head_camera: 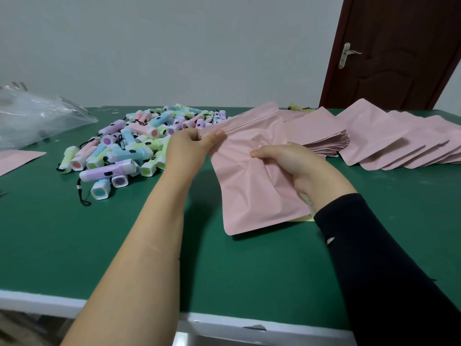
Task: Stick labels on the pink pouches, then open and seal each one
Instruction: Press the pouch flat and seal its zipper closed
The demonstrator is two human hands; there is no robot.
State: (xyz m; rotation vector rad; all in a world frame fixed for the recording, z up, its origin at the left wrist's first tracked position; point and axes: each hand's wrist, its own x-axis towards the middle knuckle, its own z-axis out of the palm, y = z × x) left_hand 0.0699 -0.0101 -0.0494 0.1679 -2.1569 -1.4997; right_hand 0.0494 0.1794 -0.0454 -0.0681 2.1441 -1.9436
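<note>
My green bench point(249, 270) has a white front edge. On its left half lies a heap of small pastel torches point(129, 146) with black cords, and beyond that a clear plastic bag point(32, 118). One flat pink pouch point(17, 159) lies at the left edge. Far right sits a stack of pink pouches point(321, 136), and just beside it a fanned row of pouches point(404, 143).

Soft, even indoor light; faint shadows on the desk point(74, 245); the door point(399, 58) leans from wide-angle distortion; detail soft.
</note>
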